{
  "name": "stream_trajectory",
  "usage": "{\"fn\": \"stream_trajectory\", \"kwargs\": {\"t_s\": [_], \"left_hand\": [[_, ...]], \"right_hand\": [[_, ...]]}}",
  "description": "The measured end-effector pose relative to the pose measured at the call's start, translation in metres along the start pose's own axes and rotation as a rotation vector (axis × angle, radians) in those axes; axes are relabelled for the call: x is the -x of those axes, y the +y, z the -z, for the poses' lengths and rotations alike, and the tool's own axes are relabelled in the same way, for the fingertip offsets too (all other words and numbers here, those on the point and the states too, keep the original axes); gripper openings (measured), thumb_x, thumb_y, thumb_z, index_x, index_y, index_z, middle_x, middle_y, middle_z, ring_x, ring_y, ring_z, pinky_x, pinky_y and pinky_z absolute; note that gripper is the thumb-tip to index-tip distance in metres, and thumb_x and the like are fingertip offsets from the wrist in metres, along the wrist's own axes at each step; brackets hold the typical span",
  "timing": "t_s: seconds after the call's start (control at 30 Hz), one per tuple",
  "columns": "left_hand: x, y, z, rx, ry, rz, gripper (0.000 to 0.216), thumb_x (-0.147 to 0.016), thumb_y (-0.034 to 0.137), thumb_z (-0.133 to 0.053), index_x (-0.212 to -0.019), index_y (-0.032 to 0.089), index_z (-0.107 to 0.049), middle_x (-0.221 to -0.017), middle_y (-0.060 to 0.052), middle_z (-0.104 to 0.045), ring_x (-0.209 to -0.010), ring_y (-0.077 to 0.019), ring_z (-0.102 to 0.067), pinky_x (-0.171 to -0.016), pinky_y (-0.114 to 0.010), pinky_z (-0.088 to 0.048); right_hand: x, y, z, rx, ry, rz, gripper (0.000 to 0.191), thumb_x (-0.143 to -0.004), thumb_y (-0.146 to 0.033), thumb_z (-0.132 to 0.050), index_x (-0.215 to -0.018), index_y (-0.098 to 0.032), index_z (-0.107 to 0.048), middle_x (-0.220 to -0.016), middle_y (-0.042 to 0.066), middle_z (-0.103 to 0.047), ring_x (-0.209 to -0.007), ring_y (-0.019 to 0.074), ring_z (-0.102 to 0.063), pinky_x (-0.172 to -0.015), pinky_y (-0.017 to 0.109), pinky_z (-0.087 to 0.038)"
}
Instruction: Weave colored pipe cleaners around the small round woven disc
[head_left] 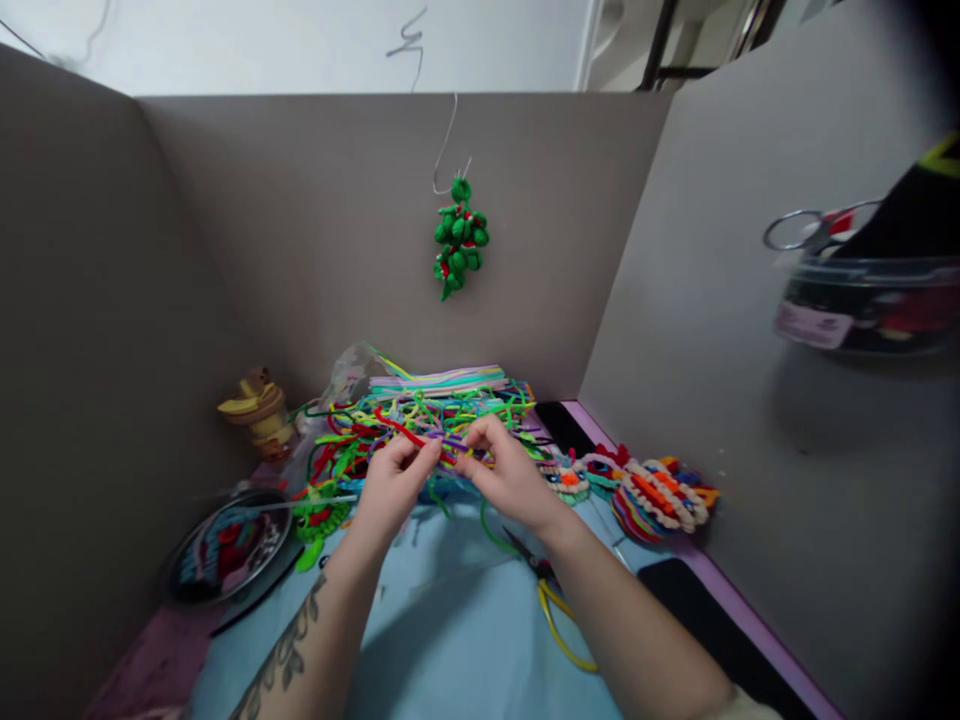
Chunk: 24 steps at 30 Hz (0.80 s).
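Note:
My left hand is closed, thumb and fingers pinching a red pipe cleaner whose free end sticks out up and to the left. Close beside it, my right hand is closed in a pinch too. Purple and red strands show between the two hands, and the fingers hide where they meet. Just behind them lies a tangled heap of multicoloured pipe cleaners, with straight pastel ones on top. Yellow-handled scissors lie by my right forearm.
Grey panels enclose the blue-covered table. A round tray and a small stacked-pot figure are left. Colourful knitted pieces and a black phone-like slab lie right. A green ornament hangs behind; a clear tub hangs right.

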<state>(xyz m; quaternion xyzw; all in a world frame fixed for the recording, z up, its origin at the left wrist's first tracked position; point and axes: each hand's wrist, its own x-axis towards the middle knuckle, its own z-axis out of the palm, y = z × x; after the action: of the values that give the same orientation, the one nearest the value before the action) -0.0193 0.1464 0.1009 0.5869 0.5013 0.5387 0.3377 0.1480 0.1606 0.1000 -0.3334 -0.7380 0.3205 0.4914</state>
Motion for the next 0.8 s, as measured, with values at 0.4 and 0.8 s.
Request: {"fn": "stream_trajectory", "kwargs": {"t_s": [0.4,0.8], "left_hand": [[-0.001,-0.004,0.002,0.113,-0.037,0.094,0.043,-0.07,0.054,-0.068,-0.057,0.016,-0.053,-0.051,0.005,-0.044,-0.05,-0.0089,-0.038,-0.05,-0.022,-0.031],[0.001,-0.003,0.001,-0.079,0.019,-0.034,0.037,-0.078,0.046,-0.061,-0.059,0.016,-0.052,-0.059,0.003,-0.047,-0.057,-0.0112,-0.041,-0.055,-0.023,-0.033]], "right_hand": [[-0.007,0.01,0.007,-0.167,-0.014,-0.05,0.022,-0.076,-0.02,-0.062,-0.094,-0.023,-0.05,-0.09,0.0,-0.058,-0.088,0.0163,-0.058,-0.08,0.03,-0.045],[-0.008,0.01,0.004,-0.146,-0.12,-0.131,0.015,-0.077,-0.032,-0.066,-0.074,-0.018,-0.062,-0.132,0.011,-0.05,-0.123,0.0251,-0.048,-0.099,0.039,-0.037]]}}
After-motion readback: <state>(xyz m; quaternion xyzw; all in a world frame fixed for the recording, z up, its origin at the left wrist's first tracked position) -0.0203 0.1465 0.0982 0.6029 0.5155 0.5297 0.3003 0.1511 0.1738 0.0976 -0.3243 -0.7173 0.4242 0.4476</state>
